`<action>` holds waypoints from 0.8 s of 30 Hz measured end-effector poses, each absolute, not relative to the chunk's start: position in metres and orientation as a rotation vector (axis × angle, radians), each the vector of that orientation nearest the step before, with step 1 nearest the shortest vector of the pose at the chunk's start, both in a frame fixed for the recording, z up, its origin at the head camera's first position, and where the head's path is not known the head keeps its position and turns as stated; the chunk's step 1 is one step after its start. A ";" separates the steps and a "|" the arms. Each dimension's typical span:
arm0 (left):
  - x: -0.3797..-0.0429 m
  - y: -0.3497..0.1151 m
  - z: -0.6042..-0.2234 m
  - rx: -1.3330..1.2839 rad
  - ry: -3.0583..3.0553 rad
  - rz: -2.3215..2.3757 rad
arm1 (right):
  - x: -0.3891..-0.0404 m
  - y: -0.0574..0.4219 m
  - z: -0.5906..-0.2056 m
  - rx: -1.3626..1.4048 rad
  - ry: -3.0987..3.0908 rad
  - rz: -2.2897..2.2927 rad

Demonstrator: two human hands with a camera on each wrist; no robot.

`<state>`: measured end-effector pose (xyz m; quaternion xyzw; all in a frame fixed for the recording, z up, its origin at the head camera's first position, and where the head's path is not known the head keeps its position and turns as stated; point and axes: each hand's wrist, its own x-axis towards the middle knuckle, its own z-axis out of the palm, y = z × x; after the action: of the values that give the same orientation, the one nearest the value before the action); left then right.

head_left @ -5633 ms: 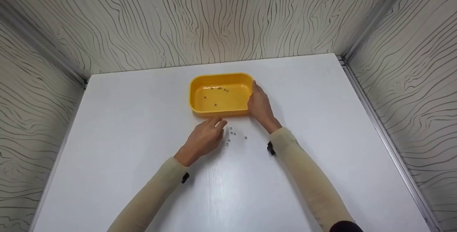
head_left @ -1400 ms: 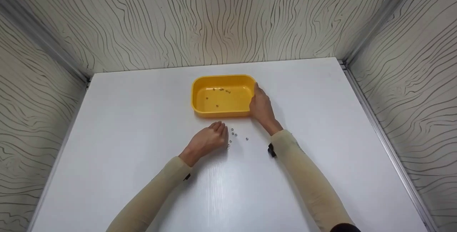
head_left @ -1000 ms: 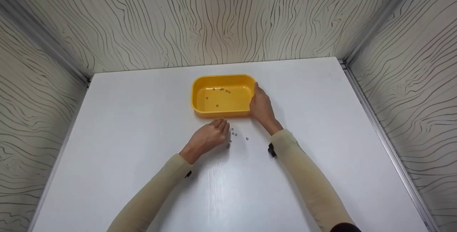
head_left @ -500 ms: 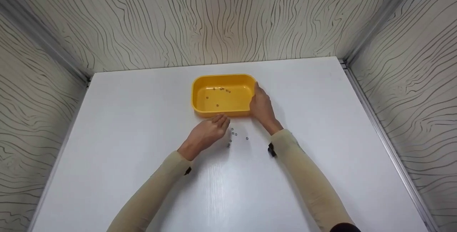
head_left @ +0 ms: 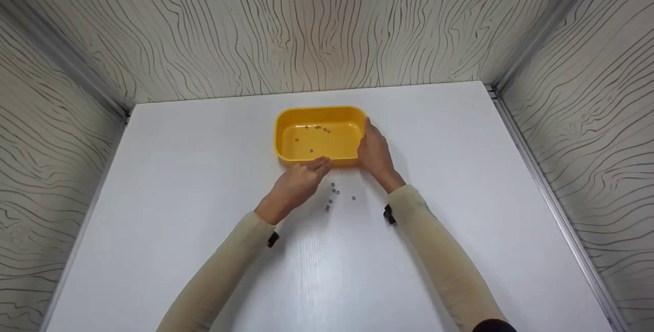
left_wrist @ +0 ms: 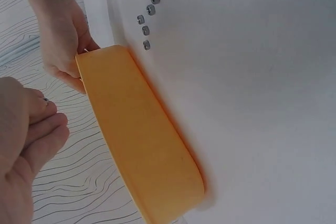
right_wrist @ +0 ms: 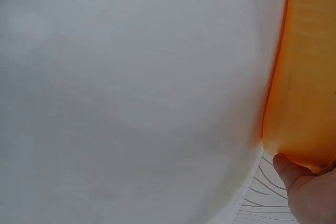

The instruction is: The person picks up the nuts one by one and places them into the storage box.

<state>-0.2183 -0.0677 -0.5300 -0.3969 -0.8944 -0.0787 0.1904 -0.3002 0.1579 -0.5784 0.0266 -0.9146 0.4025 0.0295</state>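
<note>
In the head view a yellow plastic box (head_left: 334,144) stands at the back of the table, with several small hex nuts (head_left: 297,140) scattered on its floor. My right hand (head_left: 375,154) grips the box's right end, its thumb against the near corner in the right wrist view. A small metal nut (left_wrist: 46,99) is pinched between the thumb and finger of my left hand (head_left: 295,185), as the left wrist view shows. The left fingertips are right at the box's front rim. Several more nuts (head_left: 337,192) lie on the table in front of the box.
The white table (head_left: 168,209) carries the box and loose nuts. A wood-patterned panel (head_left: 306,25) rises behind its back edge, with a similar panel (head_left: 603,117) on the right. Both sleeved forearms reach in from the front.
My left hand has moved away from the loose nuts, forward and up to the box's front rim, with the nut pinched. The right hand and the box have stayed put over the last second.
</note>
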 end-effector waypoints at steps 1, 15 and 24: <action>-0.219 -0.067 -0.529 -1.104 -2.514 -0.264 | -0.300 0.158 -0.578 0.084 -2.818 1.242; -0.233 -0.062 -0.512 -0.964 -2.614 -0.727 | -0.300 0.160 -0.578 0.094 -2.816 1.281; -0.247 -0.062 -0.507 -0.760 -2.612 -1.089 | -0.299 0.158 -0.578 0.082 -2.828 1.304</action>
<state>-0.2466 -0.0621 -0.5068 -0.2579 -0.8865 -0.3694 0.1054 -0.2990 0.1585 -0.5779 0.0262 -0.9078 0.4184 0.0133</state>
